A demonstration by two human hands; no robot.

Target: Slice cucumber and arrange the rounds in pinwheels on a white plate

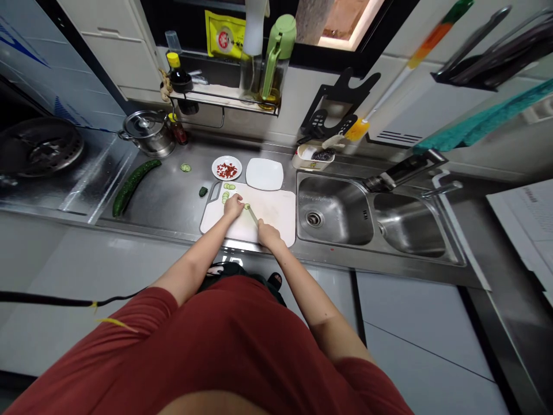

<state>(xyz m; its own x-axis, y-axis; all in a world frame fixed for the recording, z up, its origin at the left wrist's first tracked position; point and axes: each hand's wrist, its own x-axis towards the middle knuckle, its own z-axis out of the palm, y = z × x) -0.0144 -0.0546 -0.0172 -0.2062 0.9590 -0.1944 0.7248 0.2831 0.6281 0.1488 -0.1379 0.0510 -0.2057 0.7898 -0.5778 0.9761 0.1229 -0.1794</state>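
Observation:
On a white cutting board (276, 207), my right hand (268, 234) is closed around the handle of a small knife (253, 215). Its blade points forward and left, with the tip at a cucumber slice (246, 206). My left hand (234, 208) has its fingers bent together, the fingertips at that same slice; their exact grip is too small to see clearly. More pale green cucumber slices (229, 186) lie in a short row near the board's back left, and others (225, 197) sit just behind my left hand.
Behind the board stand a plate of chopped red pieces (227, 168) and a white plate (264, 173). To the left lie a cucumber end (203, 191), slices (185, 168), a whole cucumber (133, 187) and a lidded pot (148, 132). A double sink (334, 210) is at the right.

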